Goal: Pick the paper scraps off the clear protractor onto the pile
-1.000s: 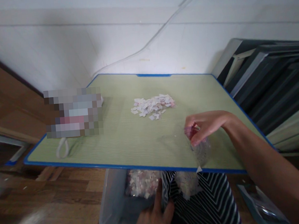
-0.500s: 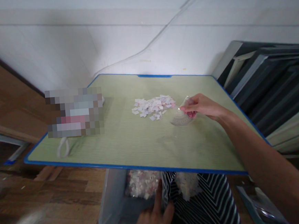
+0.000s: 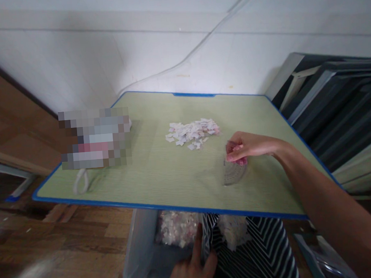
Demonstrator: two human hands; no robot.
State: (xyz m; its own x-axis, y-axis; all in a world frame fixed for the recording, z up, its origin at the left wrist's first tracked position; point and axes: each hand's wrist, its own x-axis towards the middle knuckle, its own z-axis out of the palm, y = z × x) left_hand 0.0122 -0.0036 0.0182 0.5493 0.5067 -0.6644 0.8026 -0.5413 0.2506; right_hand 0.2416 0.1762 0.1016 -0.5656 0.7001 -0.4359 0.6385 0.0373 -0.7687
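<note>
My right hand (image 3: 242, 147) is closed on a clear plastic protractor (image 3: 233, 172), tilted with its curved edge toward the table's front. Something pink shows among the same fingers; I cannot make out what it is. To the left of that hand, apart from it, lies a loose pile of small white and pinkish paper pieces (image 3: 193, 133). My left hand (image 3: 191, 271) is low, under the table's front edge, beside a translucent plastic bin (image 3: 130, 257). Its index finger points forward along the bin's right side and its thumb is spread; the other fingers are partly hidden.
The light green table (image 3: 163, 181) has a blue rim. A blurred-out object (image 3: 96, 141) with a white loop stands at its left. In the bin sits a bag of paper scraps (image 3: 178, 229); another bagful (image 3: 233, 229) lies on my striped lap. Dark panels (image 3: 340, 105) lean at right.
My right hand has drawn the protractor away from the paper pile, toward me and slightly right, and has turned it. My left hand has stayed nearly still.
</note>
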